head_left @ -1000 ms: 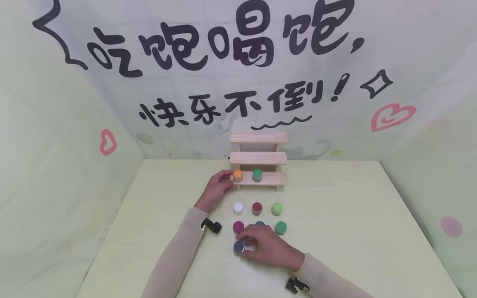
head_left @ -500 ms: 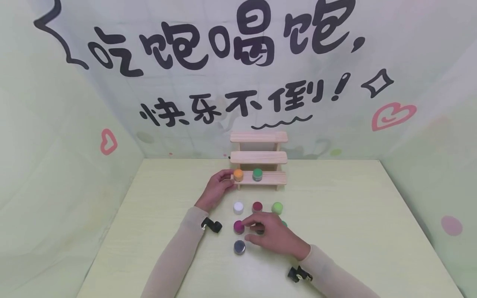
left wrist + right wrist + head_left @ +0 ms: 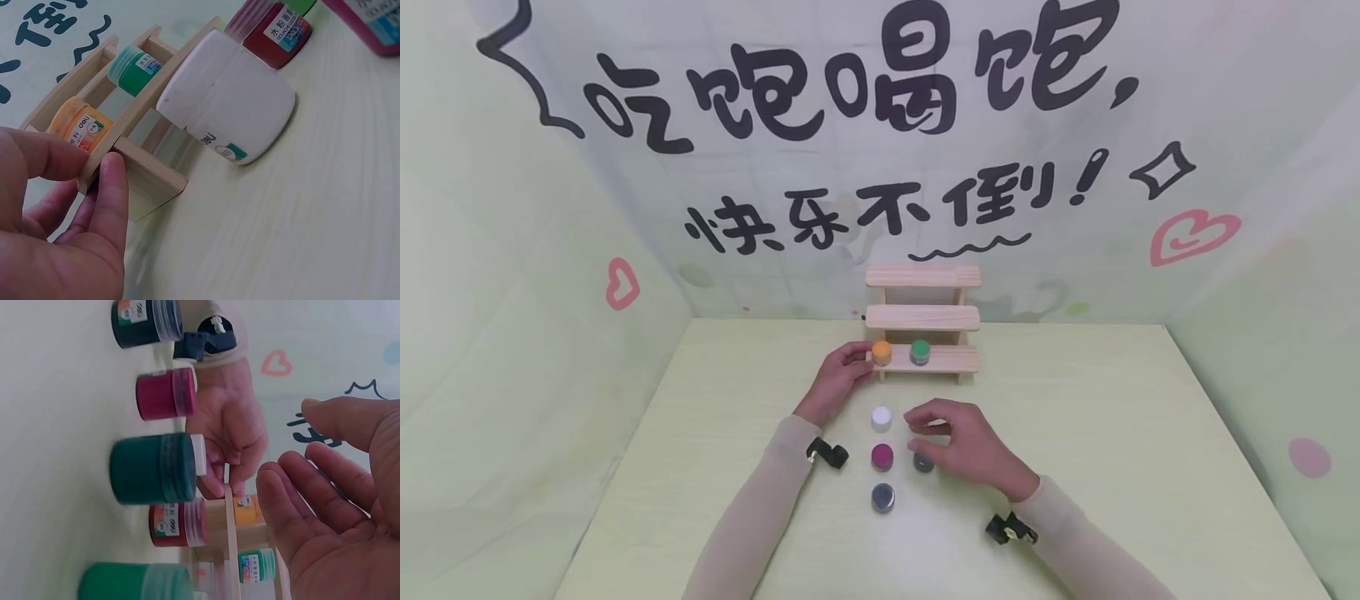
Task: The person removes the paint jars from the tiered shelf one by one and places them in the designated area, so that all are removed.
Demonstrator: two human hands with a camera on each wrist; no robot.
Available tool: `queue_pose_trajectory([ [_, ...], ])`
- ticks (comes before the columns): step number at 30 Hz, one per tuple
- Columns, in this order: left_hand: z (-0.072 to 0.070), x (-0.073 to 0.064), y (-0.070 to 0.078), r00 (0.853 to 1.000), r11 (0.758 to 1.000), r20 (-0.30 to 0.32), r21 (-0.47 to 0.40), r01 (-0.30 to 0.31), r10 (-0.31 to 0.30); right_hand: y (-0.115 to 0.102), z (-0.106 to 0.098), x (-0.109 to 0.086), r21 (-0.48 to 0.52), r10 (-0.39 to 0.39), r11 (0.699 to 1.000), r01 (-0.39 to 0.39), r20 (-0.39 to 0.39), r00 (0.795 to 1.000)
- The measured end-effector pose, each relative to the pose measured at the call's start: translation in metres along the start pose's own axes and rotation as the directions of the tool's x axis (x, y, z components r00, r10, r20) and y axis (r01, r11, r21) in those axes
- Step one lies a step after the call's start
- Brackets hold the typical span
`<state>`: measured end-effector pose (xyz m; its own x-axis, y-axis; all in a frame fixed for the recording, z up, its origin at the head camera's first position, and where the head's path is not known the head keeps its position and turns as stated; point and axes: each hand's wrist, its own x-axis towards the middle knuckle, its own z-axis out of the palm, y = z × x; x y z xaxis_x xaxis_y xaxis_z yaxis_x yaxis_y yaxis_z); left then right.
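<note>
My left hand grips the left end of the lowest step of a three-step wooden rack; thumb and fingers hold the board's end in the left wrist view. An orange paint jar and a green paint jar stand on that step. My right hand hovers over the jars on the table, fingers spread apart and holding nothing. Left of it stand a white jar, a magenta jar and a dark blue jar. A dark teal jar is partly under the hand in the head view.
A red jar and a bright green jar show in the right wrist view, hidden by the right hand in the head view. A printed cloth backdrop rises behind the table.
My right hand has let go of the dark blue jar at the front left and moved up and to the right, away from it. The left hand stays on the rack.
</note>
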<state>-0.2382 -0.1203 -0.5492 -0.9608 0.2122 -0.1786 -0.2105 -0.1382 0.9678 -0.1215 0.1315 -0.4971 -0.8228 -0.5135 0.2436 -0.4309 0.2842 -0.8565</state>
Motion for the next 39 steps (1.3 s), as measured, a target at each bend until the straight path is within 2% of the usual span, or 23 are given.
queue_pose_trajectory([
  [9, 0.000, 0.001, 0.001, 1.000, 1.000, 0.004, 0.004, 0.002, -0.002, 0.003, -0.015, 0.018, 0.014, 0.080, 0.997, -0.079, -0.090, 0.993],
  [23, 0.002, 0.000, 0.001, 1.000, 1.000, -0.004, 0.028, -0.005, 0.005, 0.015, -0.041, 0.050, -0.011, 0.163, 0.986, -0.169, -0.204, 0.965],
  [31, 0.003, 0.001, 0.001, 1.000, 0.999, -0.026, 0.042, -0.006, 0.007, 0.028, -0.051, 0.068, -0.071, 0.194, 0.973, -0.218, -0.255, 0.947],
  [39, 0.004, 0.000, 0.002, 0.999, 0.999, -0.039, 0.043, -0.005, 0.007, 0.042, -0.052, 0.078, -0.073, 0.220, 0.967, -0.244, -0.242, 0.945],
])
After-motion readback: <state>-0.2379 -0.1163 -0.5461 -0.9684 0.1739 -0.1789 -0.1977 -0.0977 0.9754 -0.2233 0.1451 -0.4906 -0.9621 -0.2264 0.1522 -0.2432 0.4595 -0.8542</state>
